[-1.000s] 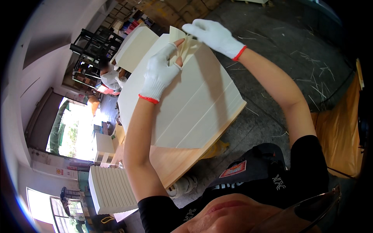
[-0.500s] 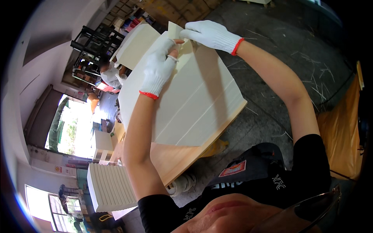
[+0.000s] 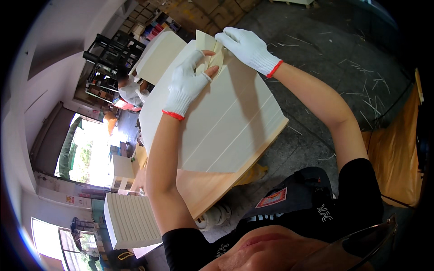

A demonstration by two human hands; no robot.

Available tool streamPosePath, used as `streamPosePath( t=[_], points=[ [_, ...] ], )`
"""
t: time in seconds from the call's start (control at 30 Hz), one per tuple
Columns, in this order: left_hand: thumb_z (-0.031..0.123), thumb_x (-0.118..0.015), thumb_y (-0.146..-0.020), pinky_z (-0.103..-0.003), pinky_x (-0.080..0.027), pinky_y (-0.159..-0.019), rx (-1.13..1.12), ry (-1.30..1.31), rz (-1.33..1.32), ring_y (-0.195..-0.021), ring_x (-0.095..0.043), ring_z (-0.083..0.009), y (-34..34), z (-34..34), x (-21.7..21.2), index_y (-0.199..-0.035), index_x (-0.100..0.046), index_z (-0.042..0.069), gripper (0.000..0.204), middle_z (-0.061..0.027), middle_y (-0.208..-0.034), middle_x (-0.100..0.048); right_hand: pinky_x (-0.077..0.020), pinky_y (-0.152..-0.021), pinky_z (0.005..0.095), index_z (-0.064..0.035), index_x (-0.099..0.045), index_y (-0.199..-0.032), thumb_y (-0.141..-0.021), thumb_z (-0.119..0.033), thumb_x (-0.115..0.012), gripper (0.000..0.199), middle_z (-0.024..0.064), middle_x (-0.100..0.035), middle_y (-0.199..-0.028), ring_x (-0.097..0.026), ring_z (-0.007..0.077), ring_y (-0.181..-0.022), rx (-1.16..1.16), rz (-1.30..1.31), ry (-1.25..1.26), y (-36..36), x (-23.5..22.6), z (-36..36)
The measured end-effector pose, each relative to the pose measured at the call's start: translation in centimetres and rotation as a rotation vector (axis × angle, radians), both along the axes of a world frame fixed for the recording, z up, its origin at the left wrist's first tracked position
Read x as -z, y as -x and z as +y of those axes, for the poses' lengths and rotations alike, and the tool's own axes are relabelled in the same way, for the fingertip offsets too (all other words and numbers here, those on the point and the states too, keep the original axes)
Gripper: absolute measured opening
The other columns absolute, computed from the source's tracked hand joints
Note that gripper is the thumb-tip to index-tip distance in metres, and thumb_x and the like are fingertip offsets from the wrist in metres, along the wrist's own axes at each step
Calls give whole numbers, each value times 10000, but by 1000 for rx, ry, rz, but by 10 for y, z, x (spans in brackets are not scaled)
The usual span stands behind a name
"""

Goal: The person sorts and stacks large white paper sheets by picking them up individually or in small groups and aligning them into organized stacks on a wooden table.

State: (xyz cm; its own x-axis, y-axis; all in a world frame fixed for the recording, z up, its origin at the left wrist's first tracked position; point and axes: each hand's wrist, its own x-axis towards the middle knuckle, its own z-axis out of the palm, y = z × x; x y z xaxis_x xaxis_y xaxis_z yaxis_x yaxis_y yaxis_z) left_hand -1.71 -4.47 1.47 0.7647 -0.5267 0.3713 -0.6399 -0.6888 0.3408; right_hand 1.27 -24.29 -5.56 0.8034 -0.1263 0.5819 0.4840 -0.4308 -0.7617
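Observation:
Large cream paper sheets [image 3: 226, 122] lie in a broad stack on a wooden table, with straight lines running across the top. At the stack's far end a small folded piece of cream paper [image 3: 205, 40] stands up. My left hand [image 3: 185, 86], in a white knitted glove with bare thumb and fingertip, rests beside it, thumb and forefinger apart over the creased paper. My right hand [image 3: 248, 49], in a white glove with a red cuff, is closed at the folded paper's right edge, seemingly pinching it. Its fingertips are partly hidden.
Another cream stack [image 3: 160, 58] stands beyond the first. Ridged white stacked bundles [image 3: 131, 221] sit at lower left. Paper strips [image 3: 370, 97] litter the dark floor. A brown sheet-covered object [image 3: 395, 162] stands at right. A seated person [image 3: 131, 92] is farther back left.
My left thumb and forefinger have spread apart over the folded paper. My right hand has turned and shifted slightly right and down, still at the paper's edge. The whole view has tilted a little.

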Motion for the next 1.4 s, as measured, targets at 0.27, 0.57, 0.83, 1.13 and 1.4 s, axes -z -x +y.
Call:
streamPosePath(
  t=[0.27, 0.57, 0.83, 1.13, 1.4],
  points=[
    [230, -733, -862, -378, -482, -956, -65, -19, 98, -1135, -648, -302, 12, -8, -10, -1237, -649, 135, 395, -171, -1163, -691, -417, -674, 390, -45, -551, -858, -995, -506, -491, 485, 106, -534, -732, -506, 287, -677, 20, -16, -2, -2, 2, -1],
    [186, -628, -914, -351, -483, -938, 27, 13, 27, -1104, -663, -315, 6, -4, -6, -1298, -638, 151, 386, -187, -1135, -695, -412, -661, 380, -48, -548, -838, -985, -555, -486, 532, 94, -517, -704, -493, 259, -653, -23, -40, -49, 0, 0, -1],
    [199, -593, -937, -350, -500, -890, -80, -37, 110, -1005, -676, -297, 11, -9, -11, -1201, -662, 111, 286, -164, -1058, -706, -403, -641, 377, -54, -518, -825, -976, -516, -518, 487, 78, -496, -686, -461, 237, -631, 18, -17, -6, 1, 1, -1],
    [215, -702, -881, -374, -505, -898, -60, -57, 42, -1041, -677, -314, 9, -7, -7, -1181, -660, 102, 323, -155, -1084, -715, -403, -642, 373, -58, -519, -828, -976, -510, -523, 476, 71, -496, -686, -461, 233, -635, -2, 5, -45, 5, -1, -1],
    [162, -568, -962, -381, -505, -921, -44, -31, 46, -1059, -671, -313, 15, -11, -10, -1217, -659, 114, 275, -153, -1092, -715, -409, -647, 368, -70, -530, -817, -961, -512, -550, 465, 58, -507, -691, -481, 217, -645, 8, 21, -40, 6, -1, -2]
  ],
)
